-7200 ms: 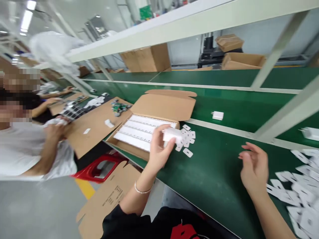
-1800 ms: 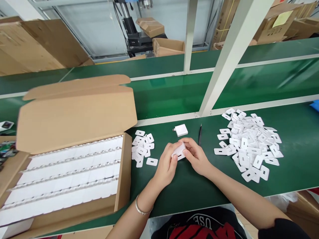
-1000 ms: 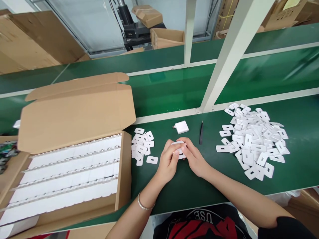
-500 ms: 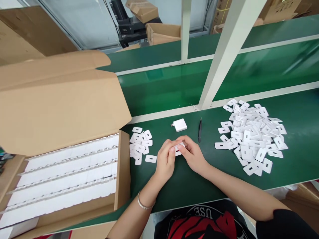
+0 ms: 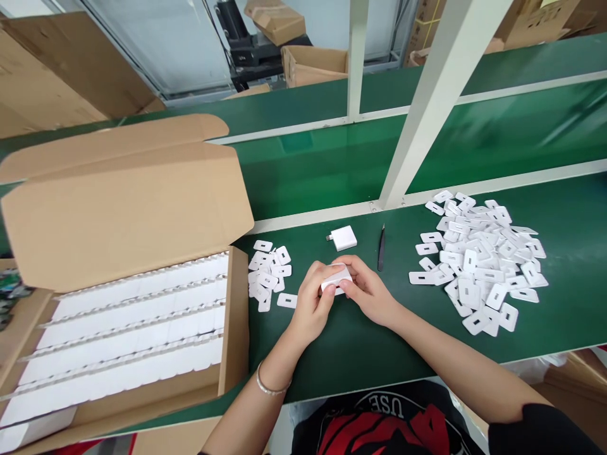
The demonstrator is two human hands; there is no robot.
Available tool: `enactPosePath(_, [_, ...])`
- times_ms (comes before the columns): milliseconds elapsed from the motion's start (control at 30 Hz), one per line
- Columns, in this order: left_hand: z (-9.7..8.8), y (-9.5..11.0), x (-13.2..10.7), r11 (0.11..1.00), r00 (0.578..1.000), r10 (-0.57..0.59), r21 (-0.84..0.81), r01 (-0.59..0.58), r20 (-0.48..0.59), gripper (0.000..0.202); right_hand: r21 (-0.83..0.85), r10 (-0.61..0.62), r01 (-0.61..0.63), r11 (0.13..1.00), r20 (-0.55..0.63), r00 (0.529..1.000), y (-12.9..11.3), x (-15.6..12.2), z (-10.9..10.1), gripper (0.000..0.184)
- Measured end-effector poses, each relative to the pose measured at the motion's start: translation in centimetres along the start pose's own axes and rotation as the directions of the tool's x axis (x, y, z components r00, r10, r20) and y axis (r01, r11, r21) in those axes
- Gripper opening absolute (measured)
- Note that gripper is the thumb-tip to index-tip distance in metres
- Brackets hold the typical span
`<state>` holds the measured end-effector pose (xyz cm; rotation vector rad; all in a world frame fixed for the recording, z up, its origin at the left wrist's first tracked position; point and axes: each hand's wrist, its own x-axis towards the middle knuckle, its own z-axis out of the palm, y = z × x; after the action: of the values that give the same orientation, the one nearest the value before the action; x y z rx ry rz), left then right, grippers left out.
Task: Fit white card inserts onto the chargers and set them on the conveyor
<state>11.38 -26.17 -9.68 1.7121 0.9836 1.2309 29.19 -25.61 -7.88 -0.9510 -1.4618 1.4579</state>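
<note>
Between my two hands is a small white plastic block (image 5: pixel 336 277), pinched by the fingertips and partly covered by them. My left hand (image 5: pixel 310 302) is closed on its left side, and my right hand (image 5: pixel 368 291) grips its right end. Just beyond them lies a white adapter with a metal plug (image 5: pixel 344 238), and black tweezers (image 5: pixel 381 249) rest to its right. Small white slotted plates form a loose little pile (image 5: pixel 268 273) left of my hands. A much larger heap of similar white plates (image 5: pixel 478 259) spreads out on the right.
An open cardboard box (image 5: pixel 236 316) on the left holds rows of white pieces between dividers, its lid (image 5: pixel 137 208) folded back. A pale metal post (image 5: pixel 422 120) rises from the rear rail of the green table (image 5: pixel 360 366). More cartons (image 5: pixel 315 66) stand behind.
The white block has been turned in my fingers: a face with a dark slot showed before, and a plain white side shows now. The view has shifted slightly.
</note>
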Motion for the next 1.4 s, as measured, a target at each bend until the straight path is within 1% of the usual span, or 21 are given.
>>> enactPosePath(33, [-0.1, 0.1, 0.0, 0.998, 1.000, -0.023, -0.054, 0.022, -0.020, 0.044, 0.014, -0.019, 0.019, 1.000, 0.021, 1.000, -0.2, 0.2, -0.3, 0.049])
enactPosePath(100, [0.0, 0.2, 0.1, 0.967, 0.991, -0.124, -0.231, 0.111, -0.042, 0.054, 0.016, -0.049, 0.049, 0.999, 0.027, 0.998, -0.5, 0.4, -0.7, 0.051])
enactPosePath(167, [0.1, 0.3, 0.1, 0.892, 0.966, -0.257, -0.385, 0.235, -0.005, 0.059, 0.020, -0.068, 0.068, 0.997, 0.012, 0.998, -0.7, 0.4, -1.0, 0.050])
enactPosePath(233, [0.4, 0.4, 0.1, 0.818, 0.936, -0.345, -0.469, 0.334, 0.065, 0.059, 0.033, -0.080, 0.079, 0.996, 0.021, 0.997, -0.7, 0.4, -1.1, 0.048])
enactPosePath(300, [0.8, 0.6, 0.2, 0.744, 0.917, -0.374, -0.547, 0.384, 0.136, 0.063, -0.012, -0.114, 0.114, 0.993, 0.034, 0.993, -0.7, 0.3, -1.2, 0.048])
enactPosePath(367, [1.1, 1.1, 0.5, 0.651, 0.910, -0.359, -0.643, 0.403, 0.208, 0.069, -0.138, -0.176, 0.179, 0.974, 0.037, 0.984, -0.9, 0.2, -1.4, 0.051])
enactPosePath(400, [1.2, 1.4, 0.6, 0.613, 0.909, -0.346, -0.678, 0.406, 0.232, 0.071, -0.202, -0.210, 0.213, 0.956, 0.036, 0.977, -1.1, 0.2, -1.6, 0.051])
enactPosePath(467, [1.1, 2.0, 0.9, 0.569, 0.910, -0.336, -0.717, 0.403, 0.245, 0.071, -0.287, -0.251, 0.254, 0.924, 0.046, 0.967, -1.3, 0.3, -1.8, 0.052])
enactPosePath(533, [0.9, 2.4, 1.0, 0.548, 0.907, -0.348, -0.734, 0.401, 0.236, 0.071, -0.323, -0.260, 0.262, 0.910, 0.050, 0.964, -1.5, 0.4, -2.0, 0.052])
enactPosePath(633, [0.7, 2.3, 0.8, 0.556, 0.905, -0.365, -0.730, 0.399, 0.217, 0.071, -0.370, -0.275, 0.270, 0.889, 0.042, 0.961, -1.3, 0.4, -2.0, 0.052])
enactPosePath(733, [1.0, 1.9, 0.3, 0.580, 0.911, -0.357, -0.715, 0.390, 0.207, 0.069, -0.404, -0.285, 0.279, 0.871, 0.047, 0.958, -0.9, 0.3, -1.9, 0.055])
enactPosePath(800, [1.5, 1.7, 0.1, 0.576, 0.909, -0.355, -0.714, 0.398, 0.220, 0.069, -0.407, -0.274, 0.274, 0.872, 0.059, 0.960, -0.8, 0.1, -1.9, 0.056])
enactPosePath(933, [2.3, 2.0, -0.1, 0.542, 0.902, -0.358, -0.733, 0.411, 0.241, 0.076, -0.381, -0.238, 0.238, 0.893, 0.048, 0.970, -0.7, -0.1, -1.9, 0.053])
enactPosePath(1067, [2.3, 2.5, 0.0, 0.511, 0.887, -0.372, -0.738, 0.441, 0.272, 0.084, -0.313, -0.210, 0.217, 0.925, 0.058, 0.976, -1.0, -0.1, -1.6, 0.053])
enactPosePath(1167, [2.1, 2.7, 0.1, 0.487, 0.882, -0.377, -0.750, 0.448, 0.281, 0.087, -0.291, -0.218, 0.232, 0.928, 0.083, 0.973, -1.4, 0.0, -1.2, 0.053])
enactPosePath(1267, [2.0, 2.8, 0.1, 0.467, 0.877, -0.376, -0.757, 0.457, 0.298, 0.096, -0.295, -0.243, 0.263, 0.919, 0.103, 0.965, -1.6, 0.1, -1.1, 0.054])
enactPosePath(1333, [2.0, 2.9, 0.1, 0.465, 0.872, -0.380, -0.751, 0.469, 0.309, 0.100, -0.282, -0.248, 0.265, 0.922, 0.096, 0.964, -1.6, 0.0, -1.1, 0.053])
enactPosePath(1400, [2.0, 2.9, 0.1, 0.470, 0.868, -0.388, -0.743, 0.477, 0.311, 0.101, -0.253, -0.249, 0.262, 0.931, 0.085, 0.965, -1.6, 0.0, -1.1, 0.053])
